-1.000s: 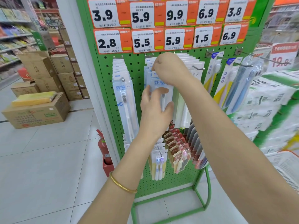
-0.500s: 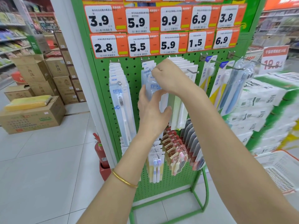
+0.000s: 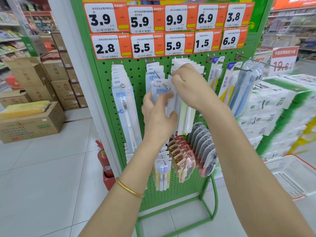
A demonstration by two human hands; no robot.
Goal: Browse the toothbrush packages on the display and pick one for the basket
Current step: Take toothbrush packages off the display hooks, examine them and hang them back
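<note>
Green pegboard [image 3: 136, 69]; neighbouring packs [image 3: 186, 117] crowd toothbrush package [image 3: 161, 90]; basket [image 3: 280, 165] right.

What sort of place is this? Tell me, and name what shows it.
Probably a supermarket: printed price tags top a green pegboard rack of toothbrush packages, stacked cartons line the aisle, and a shopping basket stands nearby.

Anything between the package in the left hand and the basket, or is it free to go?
Not free yet: the package the left hand grips looks threaded on its metal hook. The right forearm also crosses the way to the basket.
</note>
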